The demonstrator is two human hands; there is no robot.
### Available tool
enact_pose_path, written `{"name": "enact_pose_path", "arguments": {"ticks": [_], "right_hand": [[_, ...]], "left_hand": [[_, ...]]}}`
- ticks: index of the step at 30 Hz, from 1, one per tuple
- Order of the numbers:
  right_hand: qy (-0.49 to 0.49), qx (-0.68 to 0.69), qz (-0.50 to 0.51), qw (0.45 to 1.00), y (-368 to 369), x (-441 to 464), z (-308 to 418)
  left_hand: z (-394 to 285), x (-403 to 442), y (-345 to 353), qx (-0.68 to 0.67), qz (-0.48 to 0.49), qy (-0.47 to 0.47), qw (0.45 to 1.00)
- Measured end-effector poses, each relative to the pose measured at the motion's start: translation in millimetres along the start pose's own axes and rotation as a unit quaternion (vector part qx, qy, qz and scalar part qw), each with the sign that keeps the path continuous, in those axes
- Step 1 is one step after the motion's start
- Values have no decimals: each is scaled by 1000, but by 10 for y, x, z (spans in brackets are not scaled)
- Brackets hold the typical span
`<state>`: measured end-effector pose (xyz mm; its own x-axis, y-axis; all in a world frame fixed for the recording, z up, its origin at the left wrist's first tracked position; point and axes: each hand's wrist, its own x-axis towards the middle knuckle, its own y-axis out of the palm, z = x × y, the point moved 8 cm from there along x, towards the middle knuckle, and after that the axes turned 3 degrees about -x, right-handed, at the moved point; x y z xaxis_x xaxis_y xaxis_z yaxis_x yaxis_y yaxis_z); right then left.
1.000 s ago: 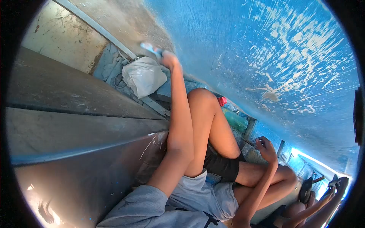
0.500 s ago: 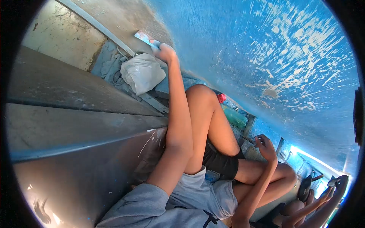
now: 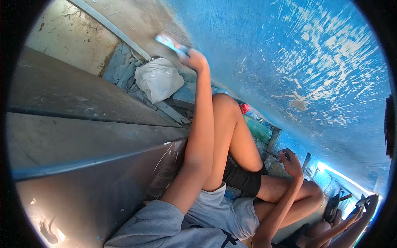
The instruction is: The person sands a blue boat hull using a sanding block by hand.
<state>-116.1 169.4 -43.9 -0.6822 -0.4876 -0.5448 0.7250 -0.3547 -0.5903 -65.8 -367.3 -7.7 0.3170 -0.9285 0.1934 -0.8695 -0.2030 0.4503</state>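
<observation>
My left hand (image 3: 194, 60) is closed around a flat scraper (image 3: 171, 44) with a pale blue, paint-smeared face. The scraper lies against or very close to the wall (image 3: 248, 49), where bare grey-brown plaster meets blue paint; motion blur hides the exact contact. Below this hand sits a crumpled white plastic bag (image 3: 159, 80). My right hand (image 3: 292, 164) hangs in front of my bent right knee, its fingers loosely curled and apart, with nothing visible in them.
Close on my left stands a large brown panelled piece (image 3: 91, 165). A green plastic bottle (image 3: 258, 129) and a red object (image 3: 245, 108) lie along the wall's foot among rubble. Another person's hands (image 3: 359, 208) hold something at far right.
My left hand has slid to the right along the wall with the scraper. The view has shifted slightly. My right hand has stayed nearly in place.
</observation>
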Motion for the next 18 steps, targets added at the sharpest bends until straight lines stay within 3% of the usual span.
{"name": "enact_pose_path", "arguments": {"ticks": [1,2,6,7,9,10,12,15,16,18], "right_hand": [[-3,0,0,1000,5,11,5],[-4,6,-9,1000,3,20,-17],[-32,24,-26,999,4,63,-140],[-30,22,-28,999,-10,53,-137],[-17,-11,-26,999,-2,31,-128],[-15,-12,-23,1000,2,24,-135],[-6,-12,-23,1000,8,47,-144],[-6,0,-14,1000,18,68,-149],[-9,-2,-18,1000,-1,57,-116],[16,18,-16,1000,1,30,-93]], "left_hand": [[276,-4,-133,-2,-1,3,1000],[781,-50,-344,17,-66,-153,986],[924,-211,-513,13,-149,-439,886],[837,-250,-444,12,-149,-441,885],[468,-192,-122,-27,-42,-335,941],[325,-241,-59,-24,-45,-335,941],[-314,-139,144,-46,16,-80,996],[122,-119,-12,-9,-42,-4,999],[472,-114,-198,34,-80,-250,964],[2125,-27,-577,-50,-172,-433,884]]}}
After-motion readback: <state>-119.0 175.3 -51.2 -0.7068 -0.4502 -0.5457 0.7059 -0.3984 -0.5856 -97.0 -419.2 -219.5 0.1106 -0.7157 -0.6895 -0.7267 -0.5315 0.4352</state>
